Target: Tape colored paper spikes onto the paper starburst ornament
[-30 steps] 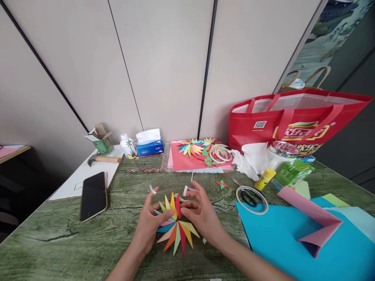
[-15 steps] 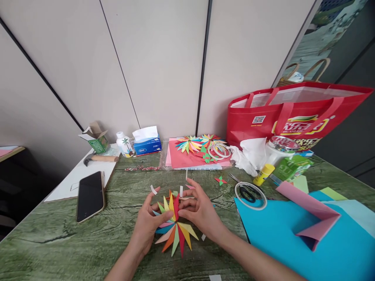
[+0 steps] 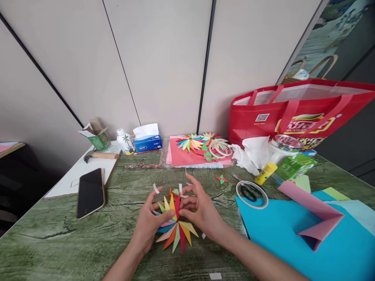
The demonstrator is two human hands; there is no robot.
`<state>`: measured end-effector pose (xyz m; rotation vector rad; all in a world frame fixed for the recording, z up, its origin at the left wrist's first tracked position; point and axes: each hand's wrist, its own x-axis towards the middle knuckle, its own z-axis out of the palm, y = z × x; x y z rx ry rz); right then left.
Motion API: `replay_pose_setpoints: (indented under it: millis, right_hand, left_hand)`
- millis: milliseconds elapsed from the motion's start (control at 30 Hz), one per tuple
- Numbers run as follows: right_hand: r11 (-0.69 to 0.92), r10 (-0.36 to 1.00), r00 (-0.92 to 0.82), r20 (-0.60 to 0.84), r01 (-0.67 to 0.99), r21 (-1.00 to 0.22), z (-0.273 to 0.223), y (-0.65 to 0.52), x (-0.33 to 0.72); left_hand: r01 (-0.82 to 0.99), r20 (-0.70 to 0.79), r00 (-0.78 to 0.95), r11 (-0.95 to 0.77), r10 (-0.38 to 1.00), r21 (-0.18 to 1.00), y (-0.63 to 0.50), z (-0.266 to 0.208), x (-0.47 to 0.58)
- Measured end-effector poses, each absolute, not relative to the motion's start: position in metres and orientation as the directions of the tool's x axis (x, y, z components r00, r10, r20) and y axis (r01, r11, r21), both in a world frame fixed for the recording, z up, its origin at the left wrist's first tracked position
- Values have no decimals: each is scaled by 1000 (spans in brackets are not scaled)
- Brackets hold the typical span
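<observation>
Left hand pinches the paper star and right hand grips its upper red point, star between them — looks like a joining step, next move likely needing steady folds plus the white strip on a left fingertip.

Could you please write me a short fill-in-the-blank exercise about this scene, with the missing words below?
The left hand and right hand are at the paper star; the strip at the left fingertips is ____.
The folded pink paper rests on a large ____ sheet.
The red bag stands on the table's ____ side.

Missing words: white; blue; right.
</observation>
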<state>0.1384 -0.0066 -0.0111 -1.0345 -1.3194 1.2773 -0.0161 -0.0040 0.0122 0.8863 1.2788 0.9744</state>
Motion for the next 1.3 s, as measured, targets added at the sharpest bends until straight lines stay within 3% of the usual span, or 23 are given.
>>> replay_pose_setpoints:
  millis: [233, 433, 633, 733, 867, 1100, 1300]
  right_hand:
    - [39, 985, -164, 58, -117, -992, -11, -10, 135]
    - [52, 984, -167, 63, -73, -996, -12, -10, 134]
    - [-15, 990, -141, 13, -197, -980, -9, -9, 133]
    - [-7, 997, -80, 6, -160, -987, -9, -11, 130]
    - [20, 999, -34, 23, -83, -996, -7, -14, 130]
    - [81, 996, -27, 84, -112, -990, 5, -1, 146]
    - [59, 996, -64, 67, -108, -992, 9, 2, 152]
  left_hand:
    - [-71, -330, 16, 330, 944, 941, -6, 6, -15]
    - [-71, -300, 4, 299, 954, 952, -8, 9, -13]
    - [37, -322, -4, 322, 947, 946, -8, 11, -13]
    - [73, -302, 6, 301, 953, 951, -11, 11, -11]
    - [54, -307, 27, 305, 951, 951, -12, 9, -11]
    - [-58, -338, -2, 337, 941, 940, -8, 9, -16]
    - [-38, -310, 5, 310, 951, 950, -7, 4, -17]
